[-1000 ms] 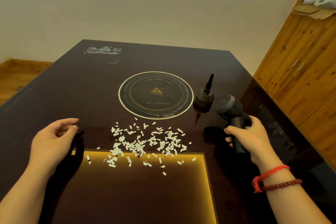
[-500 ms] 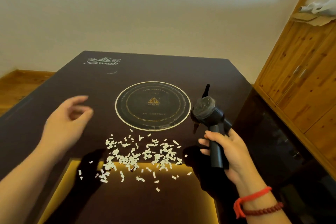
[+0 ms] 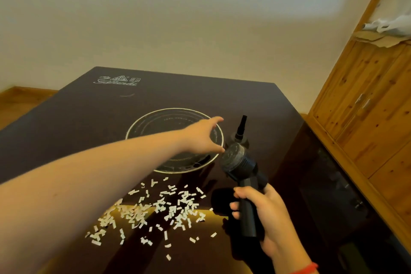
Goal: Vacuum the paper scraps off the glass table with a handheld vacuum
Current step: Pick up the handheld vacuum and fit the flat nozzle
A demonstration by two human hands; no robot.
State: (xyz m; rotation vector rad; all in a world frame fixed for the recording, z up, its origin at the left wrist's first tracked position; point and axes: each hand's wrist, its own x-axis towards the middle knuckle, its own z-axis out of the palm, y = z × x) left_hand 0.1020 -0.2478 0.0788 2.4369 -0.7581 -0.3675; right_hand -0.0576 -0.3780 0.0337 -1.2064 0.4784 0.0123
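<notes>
Vacuum (image 3: 241,176) gripped in right hand (image 3: 264,218), scraps (image 3: 160,209) left

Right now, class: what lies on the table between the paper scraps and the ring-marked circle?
Nothing: the head view shows bare dark glass between the paper scraps and the ring-marked circle.

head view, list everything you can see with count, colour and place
glass table: one, dark brown, fills the lower frame
round ring panel: one, pale outline, table centre
paper scraps: many, white, scattered near the front edge
handheld vacuum: one, black, held above the table at right
nozzle attachment: one, black, upright beside the ring
wooden cabinet: one, brown, right side
bracelet: one, red, right wrist
left hand: open, reaching toward the nozzle attachment
right hand: gripping the vacuum's handle
</notes>
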